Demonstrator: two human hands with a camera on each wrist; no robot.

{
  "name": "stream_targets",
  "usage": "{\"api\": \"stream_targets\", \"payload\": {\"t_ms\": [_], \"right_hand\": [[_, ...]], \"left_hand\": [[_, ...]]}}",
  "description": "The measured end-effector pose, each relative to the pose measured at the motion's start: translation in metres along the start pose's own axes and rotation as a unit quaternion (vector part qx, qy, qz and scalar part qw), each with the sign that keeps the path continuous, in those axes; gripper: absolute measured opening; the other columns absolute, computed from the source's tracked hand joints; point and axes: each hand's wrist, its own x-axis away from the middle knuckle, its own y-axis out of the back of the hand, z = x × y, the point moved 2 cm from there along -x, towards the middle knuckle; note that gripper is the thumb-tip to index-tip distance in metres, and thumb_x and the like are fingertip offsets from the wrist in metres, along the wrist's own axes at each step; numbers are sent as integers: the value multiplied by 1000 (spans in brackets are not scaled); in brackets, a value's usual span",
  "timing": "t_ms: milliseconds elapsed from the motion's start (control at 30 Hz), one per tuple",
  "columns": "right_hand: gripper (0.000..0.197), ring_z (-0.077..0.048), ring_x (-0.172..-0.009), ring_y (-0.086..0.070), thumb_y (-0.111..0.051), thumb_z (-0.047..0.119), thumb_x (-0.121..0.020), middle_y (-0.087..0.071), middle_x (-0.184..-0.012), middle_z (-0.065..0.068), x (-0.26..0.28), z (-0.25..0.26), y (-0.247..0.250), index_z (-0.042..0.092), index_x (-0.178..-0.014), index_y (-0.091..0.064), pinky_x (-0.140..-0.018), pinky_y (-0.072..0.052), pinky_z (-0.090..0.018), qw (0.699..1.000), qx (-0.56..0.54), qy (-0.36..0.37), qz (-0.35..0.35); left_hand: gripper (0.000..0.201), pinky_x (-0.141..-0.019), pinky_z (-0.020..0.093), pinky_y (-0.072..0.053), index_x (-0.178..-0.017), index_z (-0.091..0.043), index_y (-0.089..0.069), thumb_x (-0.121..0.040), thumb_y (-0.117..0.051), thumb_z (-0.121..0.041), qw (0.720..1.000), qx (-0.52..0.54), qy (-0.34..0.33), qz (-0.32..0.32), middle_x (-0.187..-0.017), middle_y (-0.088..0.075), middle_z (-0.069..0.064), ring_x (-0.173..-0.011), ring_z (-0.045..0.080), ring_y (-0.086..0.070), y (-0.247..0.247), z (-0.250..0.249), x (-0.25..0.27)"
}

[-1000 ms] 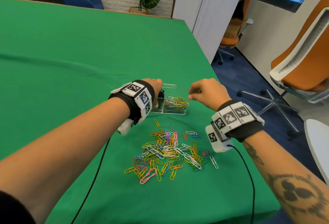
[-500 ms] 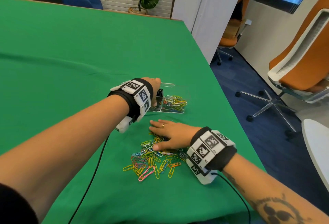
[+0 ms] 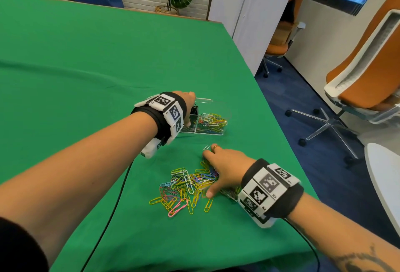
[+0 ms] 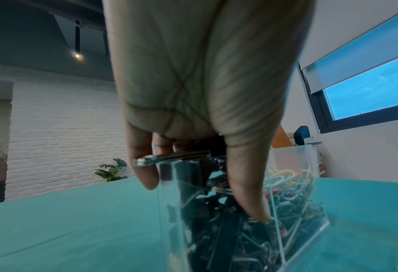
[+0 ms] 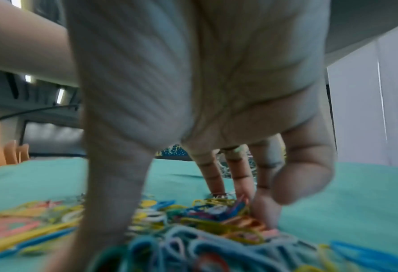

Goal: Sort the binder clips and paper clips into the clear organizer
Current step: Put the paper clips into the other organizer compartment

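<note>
The clear organizer stands on the green cloth, with coloured paper clips in its right compartment and black binder clips in its left. My left hand grips its left end. In the left wrist view the thumb lies down the front wall and the fingers hook over the side. A loose pile of coloured paper clips lies nearer me. My right hand arches over the pile's right part, fingertips and thumb touching clips. One white clip lies by the fingertips.
The table's right edge runs close to the organizer and my right wrist. Beyond it stand orange office chairs and a white round surface. A black cable trails from my left wrist band toward me.
My right hand came down from beside the organizer onto the clip pile, then drew its fingers in over the clips. My left hand kept its hold on the organizer.
</note>
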Motion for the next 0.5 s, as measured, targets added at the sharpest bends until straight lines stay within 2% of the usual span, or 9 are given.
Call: {"api": "stream_targets", "payload": {"t_ms": [100, 167, 267, 367, 500], "right_hand": [[64, -31, -110, -55, -74, 38, -72, -52, -123, -12, -5, 6, 5, 8, -120, -45, -76, -41, -32, 999, -10, 8, -32], [51, -30, -107, -57, -73, 34, -74, -57, -117, -11, -6, 5, 7, 10, -115, -53, -72, -38, -30, 999, -22, 11, -47], [37, -28, -101, -59, -74, 27, -73, -64, -109, -8, -7, 2, 8, 14, -106, -63, -70, -37, -26, 996, -52, 16, -75], [30, -27, -97, -60, -76, 19, -72, -67, -103, -9, -7, 0, 7, 12, -99, -67, -69, -36, -23, 993, -76, 26, -91], [27, -27, -95, -60, -76, 15, -71, -68, -100, -12, -6, -1, 6, 8, -96, -68, -77, -45, -28, 989, -106, 24, -97]], "left_hand": [[68, -89, 41, -49, -123, -2, -39, -74, -76, -31, 1000, -1, -1, 1, -121, -56, 16, -107, 33, -58, -1, 0, -1], [68, -89, 41, -50, -122, -2, -39, -74, -77, -31, 1000, 0, -2, -1, -120, -57, 16, -106, 34, -59, -1, 1, -1], [68, -89, 42, -50, -121, -2, -39, -73, -77, -32, 1000, 0, -2, -3, -120, -57, 16, -105, 34, -59, -2, 2, -2], [67, -89, 41, -50, -121, -3, -40, -73, -77, -31, 1000, 1, -4, -8, -120, -57, 16, -105, 33, -59, -2, 2, -2], [66, -87, 41, -51, -118, -4, -41, -71, -78, -32, 1000, -2, -4, -15, -118, -58, 15, -104, 33, -59, -3, 3, -2]]}}
